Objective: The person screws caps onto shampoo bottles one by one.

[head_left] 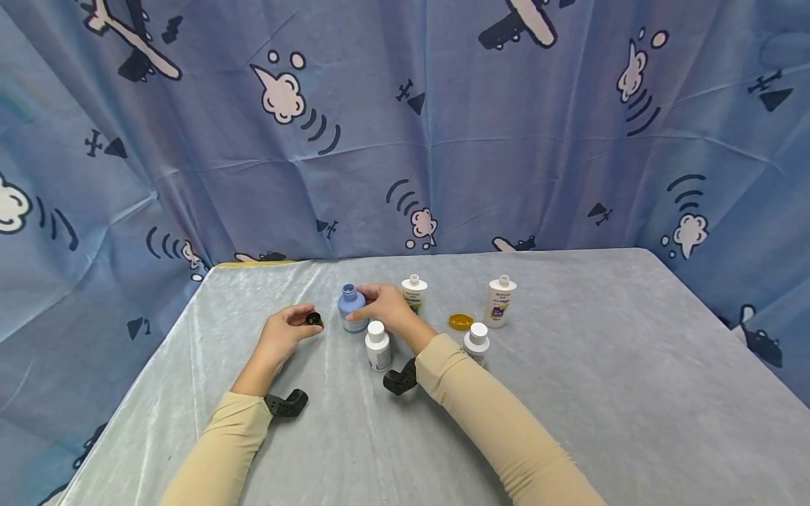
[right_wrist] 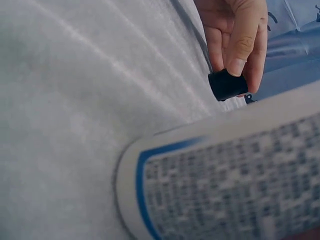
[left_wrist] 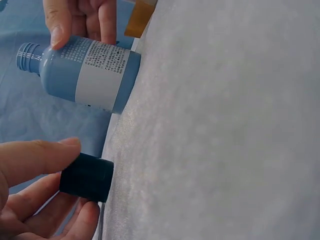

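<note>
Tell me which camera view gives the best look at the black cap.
The left wrist view: the black cap fills the near foreground, pinched by the left hand against the table. The head view shows it tiny; the right wrist view shows it small between fingertips.

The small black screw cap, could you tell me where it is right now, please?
The small black screw cap is pinched in the left hand, low over the grey table, just left of the uncapped blue plastic bottle that the right hand grips.

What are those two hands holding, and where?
Left hand pinches a black cap by its sides; right hand grips the blue bottle around its upper body.
</note>
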### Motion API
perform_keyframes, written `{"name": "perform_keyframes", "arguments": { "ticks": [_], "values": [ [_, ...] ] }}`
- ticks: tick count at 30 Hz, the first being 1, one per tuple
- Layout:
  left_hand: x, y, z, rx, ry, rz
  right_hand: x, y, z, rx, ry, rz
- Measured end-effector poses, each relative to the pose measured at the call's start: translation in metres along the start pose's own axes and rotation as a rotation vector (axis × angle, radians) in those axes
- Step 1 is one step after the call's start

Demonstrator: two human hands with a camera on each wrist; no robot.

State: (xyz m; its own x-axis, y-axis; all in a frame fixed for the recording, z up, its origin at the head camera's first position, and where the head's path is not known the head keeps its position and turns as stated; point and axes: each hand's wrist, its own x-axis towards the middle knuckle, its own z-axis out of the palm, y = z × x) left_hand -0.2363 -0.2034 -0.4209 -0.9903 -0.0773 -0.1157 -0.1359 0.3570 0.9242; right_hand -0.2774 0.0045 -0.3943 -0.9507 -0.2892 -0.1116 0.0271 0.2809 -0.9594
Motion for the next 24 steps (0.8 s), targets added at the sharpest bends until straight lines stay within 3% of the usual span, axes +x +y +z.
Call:
{"name": "perform_keyframes", "arguments": {
  "ticks": [16,24],
  "values": [
    [-0.0025,-0.0011,0.0010,0.033,0.037,-0.040,-0.0008,0.0026,0.0030,0.023,0.012,0.017],
    [-0.0012,0.0014,0.0010,0.013,0.043,-0.062,-0.0019,-0.0009,0.0020,-0.042,0.019,0.003]
  ]
}}
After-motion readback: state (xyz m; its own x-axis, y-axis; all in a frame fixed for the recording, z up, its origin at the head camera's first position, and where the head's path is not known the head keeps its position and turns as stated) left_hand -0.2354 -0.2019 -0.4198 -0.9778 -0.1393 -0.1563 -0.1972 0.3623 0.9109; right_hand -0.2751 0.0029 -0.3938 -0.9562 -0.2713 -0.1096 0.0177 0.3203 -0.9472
